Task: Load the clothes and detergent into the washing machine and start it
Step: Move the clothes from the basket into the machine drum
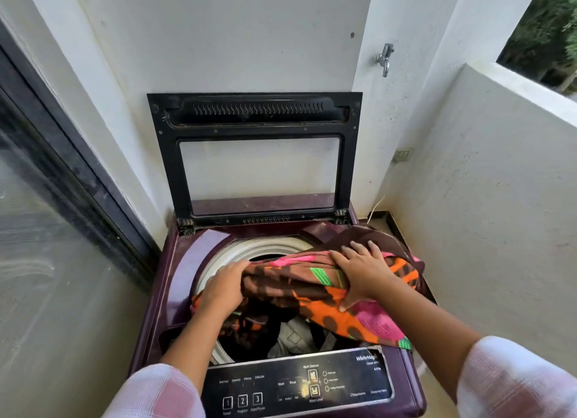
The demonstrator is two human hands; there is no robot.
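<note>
Purple washing machine (175, 280): beneath both hands; loading judged part done. Detergent (not in view), lid closing and start remain.
Lid (254, 112): raised upright, beyond the hands.
Drum (249, 249): open under the hands; holds dark items and a pale grey garment (293, 338).
Patterned cloth (312, 293): spans between the hands above the drum mouth; far end draped beyond the right hand.
Control panel (296, 386): nearer than the hands, untouched.
Left hand (224, 285): fingers curled, gripping the cloth.
Right hand (363, 272): fingers spread, pressing on the cloth.
</note>
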